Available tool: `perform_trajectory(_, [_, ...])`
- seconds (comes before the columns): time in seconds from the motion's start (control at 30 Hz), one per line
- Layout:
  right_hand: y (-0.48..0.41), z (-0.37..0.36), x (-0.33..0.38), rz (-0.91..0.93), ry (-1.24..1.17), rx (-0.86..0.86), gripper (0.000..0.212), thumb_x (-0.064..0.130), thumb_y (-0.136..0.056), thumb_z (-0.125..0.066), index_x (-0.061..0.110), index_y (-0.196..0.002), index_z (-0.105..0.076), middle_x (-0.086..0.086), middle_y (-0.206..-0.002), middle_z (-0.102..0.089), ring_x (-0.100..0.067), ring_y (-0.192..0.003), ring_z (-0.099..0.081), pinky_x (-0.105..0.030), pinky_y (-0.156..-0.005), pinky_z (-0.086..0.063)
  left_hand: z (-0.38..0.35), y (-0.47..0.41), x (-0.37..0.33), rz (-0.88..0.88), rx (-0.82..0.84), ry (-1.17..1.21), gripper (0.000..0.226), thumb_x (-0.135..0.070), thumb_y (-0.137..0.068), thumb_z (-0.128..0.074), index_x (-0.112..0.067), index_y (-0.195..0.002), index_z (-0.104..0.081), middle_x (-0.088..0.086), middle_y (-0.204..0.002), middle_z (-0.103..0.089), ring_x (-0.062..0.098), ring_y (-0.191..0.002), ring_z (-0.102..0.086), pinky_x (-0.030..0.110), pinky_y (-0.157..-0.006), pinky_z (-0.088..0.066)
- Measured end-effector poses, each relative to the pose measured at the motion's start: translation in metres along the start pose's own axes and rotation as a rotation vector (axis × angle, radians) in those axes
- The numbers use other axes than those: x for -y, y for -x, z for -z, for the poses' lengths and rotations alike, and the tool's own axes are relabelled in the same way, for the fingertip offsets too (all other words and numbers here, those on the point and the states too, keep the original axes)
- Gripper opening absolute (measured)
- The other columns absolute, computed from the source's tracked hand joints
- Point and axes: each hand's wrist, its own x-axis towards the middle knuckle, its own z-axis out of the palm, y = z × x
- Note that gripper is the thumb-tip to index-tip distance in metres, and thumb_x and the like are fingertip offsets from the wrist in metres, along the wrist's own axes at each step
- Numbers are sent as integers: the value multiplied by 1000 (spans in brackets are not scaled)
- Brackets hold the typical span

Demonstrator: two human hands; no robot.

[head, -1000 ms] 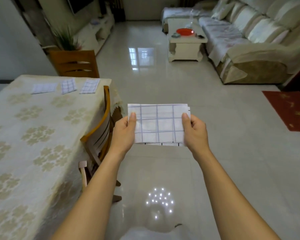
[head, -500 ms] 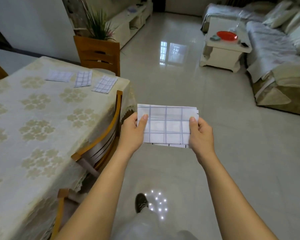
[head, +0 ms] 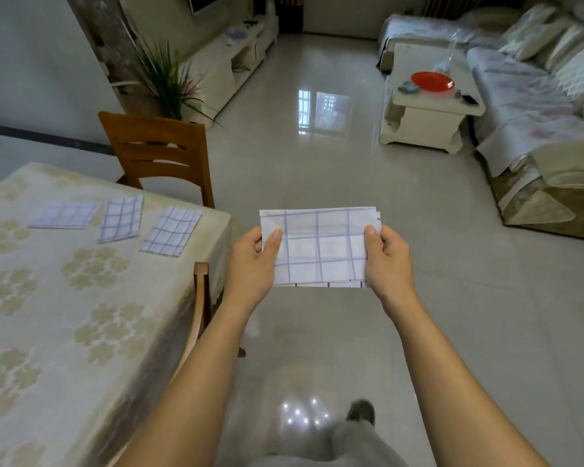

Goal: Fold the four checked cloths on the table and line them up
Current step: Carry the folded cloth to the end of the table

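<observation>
I hold a folded white cloth with blue checks [head: 321, 247] in the air over the floor, to the right of the table. My left hand [head: 253, 264] pinches its left edge, thumb on top. My right hand [head: 386, 257] pinches its right edge the same way. Three folded checked cloths lie in a row near the table's far right corner: the left one [head: 64, 215], the middle one [head: 121, 219] and the right one [head: 171, 231], the last two tilted.
The table [head: 48, 315] has a beige flowered tablecloth. One wooden chair [head: 159, 153] stands at its far end, another chair's back [head: 201, 298] is against its right side by my left wrist. A coffee table [head: 429, 109] and sofa [head: 536, 106] stand farther right.
The view has swung left and closer to the table, so the three laid cloths appear nearer. Both hands keep the same hold on the folded cloth.
</observation>
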Motion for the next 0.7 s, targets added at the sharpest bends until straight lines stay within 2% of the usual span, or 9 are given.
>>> perform_trajectory(0.1, [-59, -15, -7, 9, -13, 42, 38, 30, -107, -43, 2, -84, -54, 1, -68, -45, -10, -61, -39, -26, -56, -34, -16, -52, 4, 21, -78, -46, 13, -32, -106, -53, -39, -103, -64, -18, -94, -74, -8, -92, -68, 13, -69, -54])
perform_trajectory(0.17, [-102, -24, -11, 11, -20, 64, 38, 29, -107, -41, 5, -80, -52, 3, -67, -44, -9, -59, -38, -25, -54, -34, -29, -89, 7, 20, -133, -82, 14, -36, -106, -52, -40, -101, -65, -18, -96, -75, -3, -94, -70, 21, -73, -59])
perform_trajectory(0.23, [-145, -31, -9, 26, -23, 104, 39, 29, -107, -41, 12, -73, -48, 8, -63, -42, -6, -56, -37, -22, -52, -33, -40, -123, 1, 10, -182, -113, 16, -37, -106, -50, -37, -105, -65, -12, -98, -75, 1, -95, -71, 26, -76, -60])
perform_trajectory(0.33, [-209, -39, 4, 47, -17, 174, 39, 28, -107, -41, 15, -71, -44, 10, -62, -41, -3, -55, -36, -22, -52, -33, -54, -169, -14, -6, -278, -142, 26, -35, -107, -47, -20, -115, -67, -7, -101, -74, 4, -96, -71, 25, -76, -61])
perform_trajectory(0.47, [-282, -55, 23, 120, -25, 262, 39, 26, -107, -42, 19, -69, -41, 10, -62, -39, -3, -54, -34, -20, -52, -32, -68, -222, -23, -14, -381, -120, 31, -40, -107, -44, -21, -119, -65, -7, -104, -74, 6, -98, -72, 31, -72, -62])
perform_trajectory(0.6, [-329, -85, 19, 115, -28, 325, 38, 29, -107, -42, 23, -70, -47, 13, -61, -45, -2, -55, -41, -21, -54, -36, -69, -263, -17, 7, -476, -149, 31, -36, -108, -43, -15, -118, -64, -9, -102, -72, -1, -96, -69, 13, -68, -55])
perform_trajectory(0.7, [-365, -112, 10, 115, -1, 372, 37, 31, -107, -41, 24, -72, -51, 14, -61, -51, -3, -57, -45, -24, -56, -39, -63, -302, -1, 19, -505, -189, 33, -36, -107, -43, -13, -117, -65, -6, -100, -72, 0, -94, -68, 11, -67, -53])
